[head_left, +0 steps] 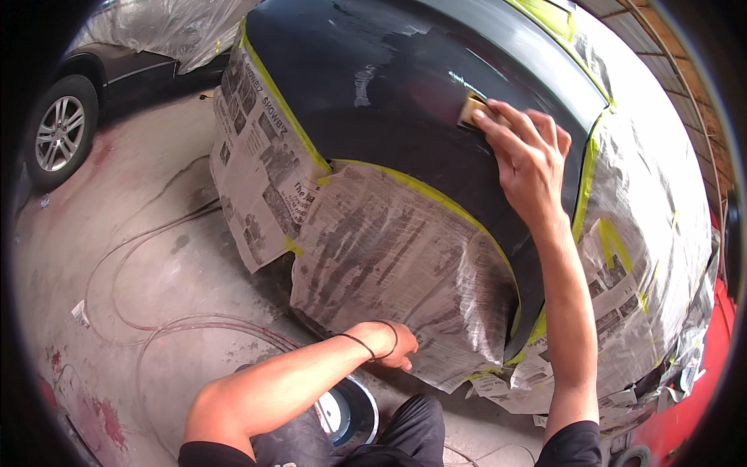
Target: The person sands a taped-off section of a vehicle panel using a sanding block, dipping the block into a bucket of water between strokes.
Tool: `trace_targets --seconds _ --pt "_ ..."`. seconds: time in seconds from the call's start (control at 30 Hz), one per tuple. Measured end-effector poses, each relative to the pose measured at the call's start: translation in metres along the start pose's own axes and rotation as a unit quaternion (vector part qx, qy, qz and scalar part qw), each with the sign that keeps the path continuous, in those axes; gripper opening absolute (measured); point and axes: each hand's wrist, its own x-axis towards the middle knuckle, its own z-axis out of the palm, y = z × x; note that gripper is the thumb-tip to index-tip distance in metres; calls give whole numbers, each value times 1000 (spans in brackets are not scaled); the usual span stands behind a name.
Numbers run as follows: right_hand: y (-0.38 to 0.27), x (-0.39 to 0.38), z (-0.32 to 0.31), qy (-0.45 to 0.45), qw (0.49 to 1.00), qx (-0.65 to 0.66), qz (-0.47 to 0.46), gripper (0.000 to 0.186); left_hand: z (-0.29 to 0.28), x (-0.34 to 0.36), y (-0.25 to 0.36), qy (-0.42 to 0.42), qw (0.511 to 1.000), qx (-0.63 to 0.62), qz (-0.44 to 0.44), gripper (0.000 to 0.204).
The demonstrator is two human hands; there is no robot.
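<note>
My right hand [531, 152] grips a tan sanding block [471, 110] with a dark underside, pressed against the dark car panel [405, 117]. Wet, shiny streaks and a dull reddish patch show on the panel near the block. Lower down, my left hand [395, 346] is loosely curled in front of the masking newspaper [389, 257], with nothing visible in it. Dark bands circle my left wrist. Yellow-green masking tape [436, 196] edges the newspaper around the wheel arch. Between my knees and below my left forearm stands a dark bucket [364, 412], partly hidden, with something pale inside.
Hoses [148, 327] curl across the stained concrete floor [179, 257] at left. Another dark car, its wheel [62, 134] showing, stands at far left under plastic sheeting [163, 27]. Taped plastic and newspaper cover [654, 210] the car's right side. Something red [704, 405] is at lower right.
</note>
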Motion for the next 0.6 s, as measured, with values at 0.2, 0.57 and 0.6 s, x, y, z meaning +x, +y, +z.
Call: trace_targets --seconds 0.2,0.57,0.6 --pt "-18 60 33 -25 996 38 -72 49 13 11 9 -10 1000 -17 23 64" --pt "-44 61 34 -75 994 34 -69 53 17 19 22 -27 999 36 24 63" --pt "-35 57 27 -76 995 24 -64 53 19 21 19 -32 999 21 39 67"
